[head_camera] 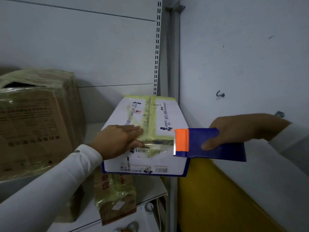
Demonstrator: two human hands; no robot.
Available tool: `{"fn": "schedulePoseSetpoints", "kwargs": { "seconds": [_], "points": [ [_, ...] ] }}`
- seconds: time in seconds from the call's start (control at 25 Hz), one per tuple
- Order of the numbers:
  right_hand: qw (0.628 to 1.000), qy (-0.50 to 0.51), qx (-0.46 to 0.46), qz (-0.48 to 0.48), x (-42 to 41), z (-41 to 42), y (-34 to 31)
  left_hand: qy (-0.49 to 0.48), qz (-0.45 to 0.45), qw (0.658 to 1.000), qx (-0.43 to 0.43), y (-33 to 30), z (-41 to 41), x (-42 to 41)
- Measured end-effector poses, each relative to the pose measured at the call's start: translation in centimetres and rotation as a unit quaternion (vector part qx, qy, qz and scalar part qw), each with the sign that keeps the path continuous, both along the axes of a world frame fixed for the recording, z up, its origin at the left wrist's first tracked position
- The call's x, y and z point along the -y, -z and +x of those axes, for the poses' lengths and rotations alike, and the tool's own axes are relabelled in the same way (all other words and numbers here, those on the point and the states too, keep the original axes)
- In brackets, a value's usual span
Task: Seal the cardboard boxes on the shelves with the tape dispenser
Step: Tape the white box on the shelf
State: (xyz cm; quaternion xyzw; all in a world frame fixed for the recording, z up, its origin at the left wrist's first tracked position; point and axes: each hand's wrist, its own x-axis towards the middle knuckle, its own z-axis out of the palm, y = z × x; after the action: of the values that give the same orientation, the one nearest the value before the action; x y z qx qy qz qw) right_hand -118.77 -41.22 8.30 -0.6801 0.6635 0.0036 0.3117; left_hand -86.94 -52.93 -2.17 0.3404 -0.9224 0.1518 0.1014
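One white box [145,124] mid-seal | left hand [117,139] flat on tape [151,114] | right hand [237,129] fingers grasp tape dispenser [209,144] | brown box [33,121] looks taped already

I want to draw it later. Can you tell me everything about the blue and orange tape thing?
The blue tape dispenser with an orange front piece looks like flat blue sheet material. A toothed metal blade runs down its left end. The right hand grips it from behind, thumb on its face. It is held level at the right front corner of the white printed cardboard box.
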Motion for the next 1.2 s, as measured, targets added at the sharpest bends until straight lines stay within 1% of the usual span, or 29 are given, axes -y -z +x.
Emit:
{"fn": "schedulePoseSetpoints", "kwargs": {
  "seconds": [0.16,0.32,0.4,0.44,0.48,0.52,0.56,0.6,0.68,0.76,0.8,0.92,1.08,1.2],
  "points": [
    [0.999,0.024,0.028,-0.005,-2.0,-2.6,0.6,0.006,0.018,1.0,-0.002,-0.3,1.4,0.3],
    [0.998,0.042,0.044,-0.022,-1.9,-2.6,2.0,0.016,0.031,0.999,-0.016,-0.4,1.2,-0.1],
    [0.997,0.052,0.054,-0.026,-1.9,-2.6,2.4,-0.004,0.058,0.998,-0.016,-0.9,1.2,-0.4],
    [0.996,0.054,0.063,-0.026,-1.9,-2.6,2.6,-0.022,0.056,0.998,-0.007,-1.2,0.9,-0.7],
    [0.996,0.053,0.074,-0.027,-2.0,-2.6,2.8,-0.031,0.036,0.999,-0.005,-1.4,0.1,-1.2],
    [0.995,0.051,0.082,-0.027,-2.0,-2.6,2.9,-0.021,0.001,1.0,-0.013,-1.6,-1.1,-1.7],
    [0.995,0.047,0.088,-0.027,-1.9,-2.4,3.1,0.01,-0.03,0.999,-0.028,-1.7,-2.7,-2.4],
    [0.995,0.042,0.092,-0.027,-1.8,-2.3,3.3,0.054,-0.044,0.997,-0.043,-1.6,-4.5,-3.0],
    [0.994,0.041,0.1,-0.025,-1.7,-2.2,3.4,0.118,-0.011,0.993,-0.018,-1.3,-7.4,-3.4],
    [0.994,0.041,0.098,-0.024,-1.7,-2.4,3.5,0.119,0.03,0.992,0.017,-0.8,-8.7,-2.9],
    [0.994,0.04,0.095,-0.023,-1.8,-2.5,3.5,0.112,0.034,0.993,0.02,-0.6,-8.7,-2.3],
    [0.994,0.034,0.107,-0.016,-2.2,-3.4,3.9,0.113,0.022,0.993,0.016,-0.2,-8.2,-1.6],
    [0.997,0.042,0.061,-0.02,-4.1,-6.5,3.0,0.128,0.024,0.991,0.013,0.0,-7.5,-1.4],
    [0.996,0.07,0.052,-0.016,-6.3,-8.9,2.8,0.13,0.033,0.991,0.017,-0.2,-7.5,-1.3]
  ]
}}
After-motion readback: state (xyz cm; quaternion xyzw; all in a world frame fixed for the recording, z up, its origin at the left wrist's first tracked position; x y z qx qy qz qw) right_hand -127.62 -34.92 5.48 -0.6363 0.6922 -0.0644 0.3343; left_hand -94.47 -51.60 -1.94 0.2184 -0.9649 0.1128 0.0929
